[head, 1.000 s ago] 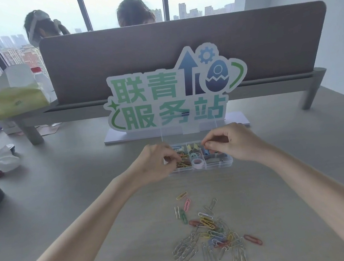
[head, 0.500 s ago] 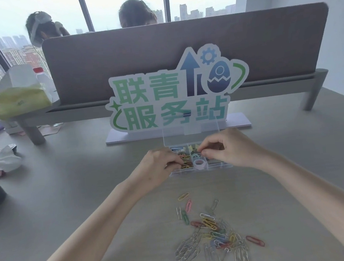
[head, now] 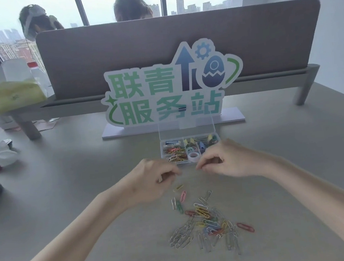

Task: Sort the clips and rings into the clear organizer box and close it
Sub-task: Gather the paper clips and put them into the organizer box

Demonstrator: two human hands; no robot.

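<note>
Grey desk (head: 68,193) with scattered paper clips (head: 205,221), window (head: 121,2) behind divider (head: 179,45).

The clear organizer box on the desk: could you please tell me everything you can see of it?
The clear organizer box is a small, shallow tray of transparent plastic, divided into compartments. Its hinged lid stands open, upright at the far edge. The left compartments hold coloured paper clips; a middle one near the front holds a pale ring; the far ones hold small coloured items too small to name. It sits flat on the grey desk, just before the sign's white base. The right hand overlaps its near right corner; contact cannot be told.
</note>
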